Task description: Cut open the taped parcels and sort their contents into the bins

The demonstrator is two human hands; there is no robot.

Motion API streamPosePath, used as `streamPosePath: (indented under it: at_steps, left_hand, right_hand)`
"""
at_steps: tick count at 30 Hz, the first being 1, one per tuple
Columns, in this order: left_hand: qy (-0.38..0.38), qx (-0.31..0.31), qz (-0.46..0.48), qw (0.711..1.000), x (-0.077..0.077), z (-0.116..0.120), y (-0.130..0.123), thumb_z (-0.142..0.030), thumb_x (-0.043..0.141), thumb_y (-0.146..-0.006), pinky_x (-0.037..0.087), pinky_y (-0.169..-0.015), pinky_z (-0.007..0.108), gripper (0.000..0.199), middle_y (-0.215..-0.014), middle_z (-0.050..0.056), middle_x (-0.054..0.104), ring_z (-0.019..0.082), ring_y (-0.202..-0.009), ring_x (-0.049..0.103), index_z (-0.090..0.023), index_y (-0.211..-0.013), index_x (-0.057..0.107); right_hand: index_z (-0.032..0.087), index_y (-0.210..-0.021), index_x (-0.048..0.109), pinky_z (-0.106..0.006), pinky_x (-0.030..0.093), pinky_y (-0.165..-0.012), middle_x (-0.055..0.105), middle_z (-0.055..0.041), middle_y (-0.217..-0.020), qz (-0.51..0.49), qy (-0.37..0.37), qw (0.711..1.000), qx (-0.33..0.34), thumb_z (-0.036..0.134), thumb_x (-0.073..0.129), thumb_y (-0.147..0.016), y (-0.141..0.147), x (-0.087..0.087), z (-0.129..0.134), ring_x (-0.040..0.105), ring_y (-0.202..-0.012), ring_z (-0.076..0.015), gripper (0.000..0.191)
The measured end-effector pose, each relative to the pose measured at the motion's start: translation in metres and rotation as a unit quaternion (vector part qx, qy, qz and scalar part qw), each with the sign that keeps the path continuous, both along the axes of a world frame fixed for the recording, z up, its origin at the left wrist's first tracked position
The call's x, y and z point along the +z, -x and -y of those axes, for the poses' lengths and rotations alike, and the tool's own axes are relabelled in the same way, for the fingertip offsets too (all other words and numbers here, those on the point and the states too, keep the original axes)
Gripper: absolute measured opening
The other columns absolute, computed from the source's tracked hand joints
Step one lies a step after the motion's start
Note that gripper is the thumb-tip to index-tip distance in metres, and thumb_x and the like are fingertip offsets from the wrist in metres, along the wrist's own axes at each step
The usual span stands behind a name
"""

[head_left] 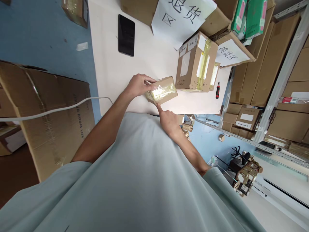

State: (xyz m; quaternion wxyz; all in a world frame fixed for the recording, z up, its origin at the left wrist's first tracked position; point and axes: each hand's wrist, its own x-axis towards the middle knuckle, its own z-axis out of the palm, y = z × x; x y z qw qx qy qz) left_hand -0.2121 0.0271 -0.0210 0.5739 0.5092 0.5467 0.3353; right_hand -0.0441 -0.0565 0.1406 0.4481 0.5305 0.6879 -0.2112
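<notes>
A small brown carton [164,91] with shiny clear tape across its top rests near the front edge of the white table. My left hand [140,85] grips its left end, fingers over the top edge. The index finger of my right hand [168,120] is extended and touches the carton's near lower corner; the other fingers are curled, with nothing visible in them. To the carton's right stands a bigger taped cardboard box [196,64] with white labels and handwriting.
A black phone [126,35] lies at the table's back left. A red and black cutter [217,91] lies at the right. Open boxes with handwritten paper signs [181,21] line the back. A large carton [55,119] and a white cable [55,109] are at left.
</notes>
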Motion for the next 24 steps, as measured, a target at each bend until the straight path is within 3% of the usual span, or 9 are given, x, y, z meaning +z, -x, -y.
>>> streamPosePath:
  at_steps: [4, 8, 16, 24]
  left_hand:
    - [0.003, -0.002, 0.007, 1.000, 0.001, -0.001, 0.002, -0.054, 0.093, -0.078, 0.062, -0.097, 0.039, 0.047, -0.124, 0.007, 0.086, 0.029, -0.105, 0.079, -0.027, -0.116, 0.091]
    - [0.009, -0.010, 0.010, 1.000, 0.001, -0.004, 0.004, -0.054, 0.092, -0.078, 0.062, -0.095, 0.038, 0.047, -0.125, 0.008, 0.086, 0.029, -0.104, 0.079, -0.026, -0.117, 0.091]
    - [0.014, -0.017, 0.001, 1.000, -0.001, -0.004, 0.004, -0.052, 0.092, -0.079, 0.061, -0.100, 0.040, 0.046, -0.124, 0.008, 0.085, 0.029, -0.106, 0.079, -0.027, -0.117, 0.091]
    - [0.014, -0.007, -0.007, 1.000, -0.002, -0.002, 0.001, -0.050, 0.092, -0.078, 0.061, -0.098, 0.037, 0.043, -0.121, 0.007, 0.085, 0.029, -0.104, 0.080, -0.026, -0.114, 0.091]
  right_hand:
    - [0.027, -0.185, 0.018, -0.038, 0.059, -0.101, 0.082, -0.0173, -0.126, -0.021, -0.031, 0.999, 0.002, 0.024, 0.030, -0.121, -0.003, 0.014, 0.005, 0.081, -0.115, -0.0280, 0.065]
    - [0.033, -0.186, 0.008, -0.039, 0.059, -0.102, 0.081, -0.0151, -0.132, -0.048, -0.071, 0.996, -0.001, 0.033, 0.026, -0.123, -0.002, 0.024, -0.010, 0.080, -0.115, -0.0291, 0.065]
    - [0.033, -0.185, 0.016, -0.043, 0.060, -0.103, 0.081, -0.0153, -0.130, -0.044, -0.055, 0.998, 0.008, 0.019, 0.036, -0.119, 0.008, 0.007, -0.033, 0.080, -0.117, -0.0305, 0.071]
    - [0.029, -0.186, 0.013, -0.042, 0.063, -0.101, 0.080, -0.0188, -0.130, -0.018, -0.025, 0.999, 0.028, 0.007, 0.041, -0.114, 0.024, 0.011, -0.037, 0.080, -0.119, -0.0285, 0.080]
